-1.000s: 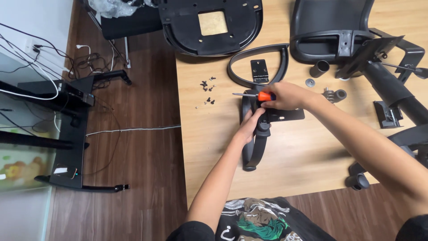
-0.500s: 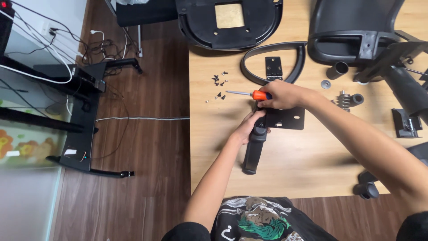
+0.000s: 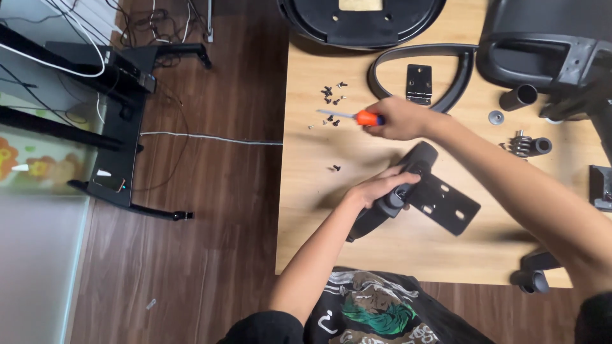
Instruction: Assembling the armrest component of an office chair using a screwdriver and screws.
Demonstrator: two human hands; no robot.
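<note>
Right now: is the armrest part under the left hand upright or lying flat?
Lying flat: the black armrest rests lengthwise on the wooden table, left hand gripping it.

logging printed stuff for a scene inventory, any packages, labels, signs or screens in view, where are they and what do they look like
Label: tan rectangular patch on the black round chair seat base, top edge of the wooden table.
Printed panel: far left on the floor, pale with orange flower shapes; its kind cannot be told.
No packages, signs or screens in view.

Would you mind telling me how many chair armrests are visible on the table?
2: one armrest under the left hand, one curved armrest behind the right hand. Others may be hidden.
</note>
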